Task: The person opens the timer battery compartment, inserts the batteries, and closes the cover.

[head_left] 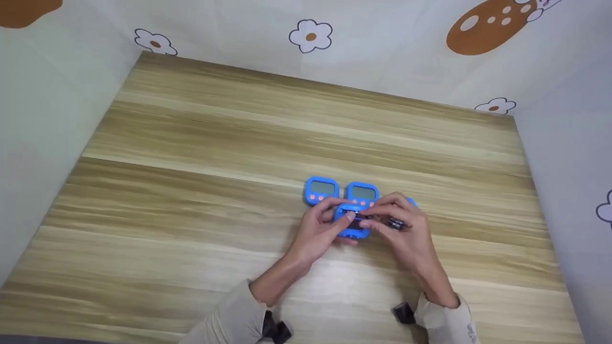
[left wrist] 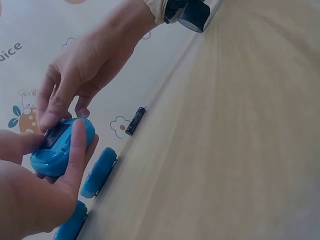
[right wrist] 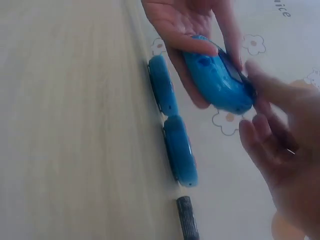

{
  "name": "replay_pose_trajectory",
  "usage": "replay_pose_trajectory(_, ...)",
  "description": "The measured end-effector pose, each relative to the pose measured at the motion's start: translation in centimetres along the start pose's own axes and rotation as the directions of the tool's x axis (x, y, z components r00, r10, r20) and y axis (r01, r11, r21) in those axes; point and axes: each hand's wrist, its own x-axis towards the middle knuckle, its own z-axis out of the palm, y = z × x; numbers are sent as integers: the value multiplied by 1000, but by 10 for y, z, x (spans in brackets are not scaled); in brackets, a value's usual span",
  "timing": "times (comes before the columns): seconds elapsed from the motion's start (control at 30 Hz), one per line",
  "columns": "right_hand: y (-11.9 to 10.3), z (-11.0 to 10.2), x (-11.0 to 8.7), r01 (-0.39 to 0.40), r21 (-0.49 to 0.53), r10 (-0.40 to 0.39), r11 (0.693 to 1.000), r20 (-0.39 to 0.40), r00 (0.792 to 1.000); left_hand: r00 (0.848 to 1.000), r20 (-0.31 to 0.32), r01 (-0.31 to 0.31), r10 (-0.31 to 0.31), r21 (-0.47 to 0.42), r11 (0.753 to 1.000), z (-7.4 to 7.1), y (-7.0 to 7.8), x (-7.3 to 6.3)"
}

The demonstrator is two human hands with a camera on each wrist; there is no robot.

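Note:
My left hand (head_left: 318,229) holds a blue digital timer (head_left: 353,234) with its back turned up and the dark battery compartment uncovered. The left thumb lies over the compartment's edge, and the other fingers support the case from the side and below. At the compartment's right end, my right hand (head_left: 406,229) pinches a dark battery between thumb and fingertips, mostly hidden by them. In the right wrist view the timer (right wrist: 217,82) is tilted, with the right hand (right wrist: 285,135) at its end. A black battery (left wrist: 135,121) lies on the table in the left wrist view.
Two more blue timers, one at left (head_left: 322,190) and one at right (head_left: 362,192), stand side by side just beyond the hands, screens and pink buttons facing up. Part of another blue piece (head_left: 411,202) shows behind the right hand. Patterned cloth walls (head_left: 239,38) border the wooden table (head_left: 191,143).

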Motion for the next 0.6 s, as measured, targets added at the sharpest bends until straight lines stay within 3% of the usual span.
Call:
replay_pose_trajectory(0.1,6,-3,-3,-162,145,158,976,36,987,1000,-23,2,-3,-24,1000,0,1,-1)
replay_pose_trajectory(0.3,26,-5,-8,-437,248,433,864,75,898,999,-36,5,-5,-18,1000,0,5,-1)
replay_pose_trajectory(0.47,29,-3,-9,-555,362,567,749,84,819,1000,-3,-24,24,-14,1000,0,3,-2)
replay_pose_trajectory(0.6,29,-3,-11,-599,406,618,690,101,780,998,34,-57,57,-1,998,-1,1,-2)
